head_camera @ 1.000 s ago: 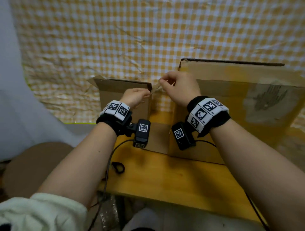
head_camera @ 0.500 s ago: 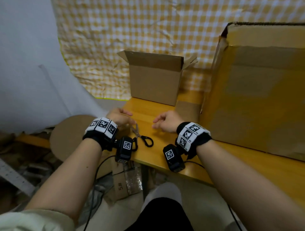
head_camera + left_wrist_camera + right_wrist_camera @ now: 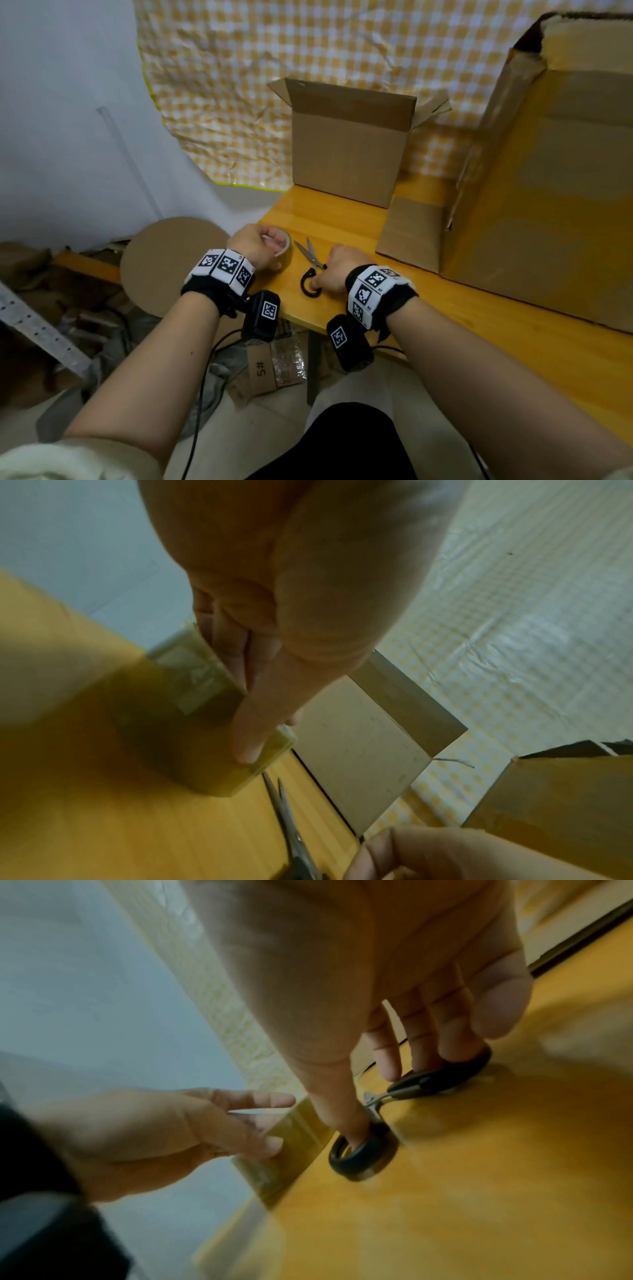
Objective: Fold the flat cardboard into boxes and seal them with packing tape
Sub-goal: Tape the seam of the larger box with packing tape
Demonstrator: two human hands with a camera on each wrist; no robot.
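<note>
A roll of clear packing tape lies at the left corner of the yellow wooden table. My left hand grips it, fingers inside the core and thumb on the outer wall. Black-handled scissors lie just right of the roll, blades slightly apart and pointing away. My right hand holds them flat on the table, thumb through one ring and fingers in the other. A small cardboard box stands upright at the far edge with its top flaps up.
A large cardboard box fills the right of the table, one flap lying flat towards the scissors. Left of the table's edge the floor holds a round cardboard disc, a wrapped cardboard bundle and a perforated metal rail.
Both hands left the small box's top flaps and came down to the table's near left corner. The left hand has taken hold of the tape roll, the right the scissors.
</note>
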